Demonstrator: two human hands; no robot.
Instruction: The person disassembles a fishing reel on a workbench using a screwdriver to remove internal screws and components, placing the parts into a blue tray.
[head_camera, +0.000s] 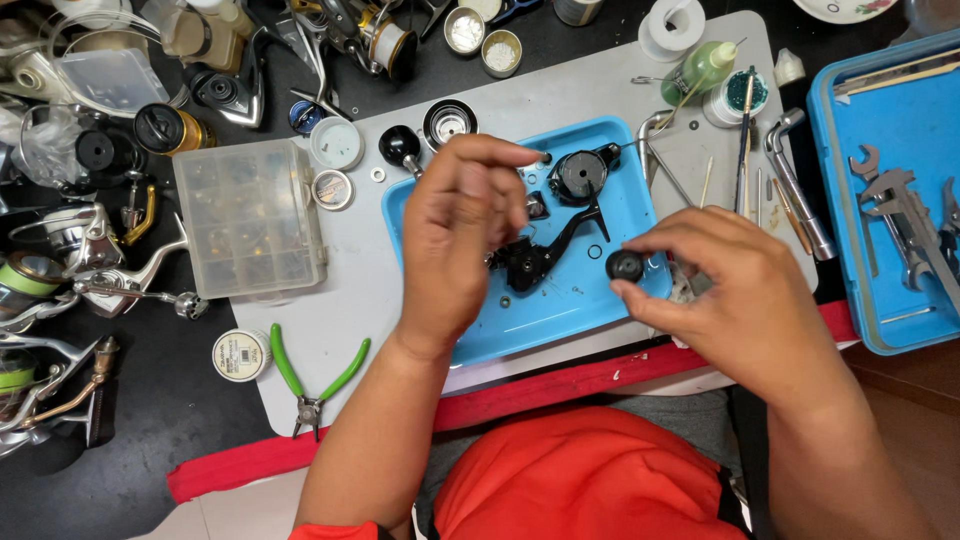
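My left hand (462, 235) hovers over the left half of a shallow blue tray (600, 300), fingers curled with fingertips pinched near a small dark part; whether it holds anything I cannot tell. My right hand (735, 295) pinches a small round black part (625, 265) between thumb and fingers at the tray's right edge. A black fishing reel body (545, 250) with its round side cover (582, 175) lies in the tray between my hands.
A clear compartment box (250, 215) and green-handled pliers (315, 385) lie on the grey mat at left. Several fishing reels crowd the far left. A blue toolbox tray (880, 190) with wrenches sits right. Bottles, brushes and a metal handle (795, 180) stand behind.
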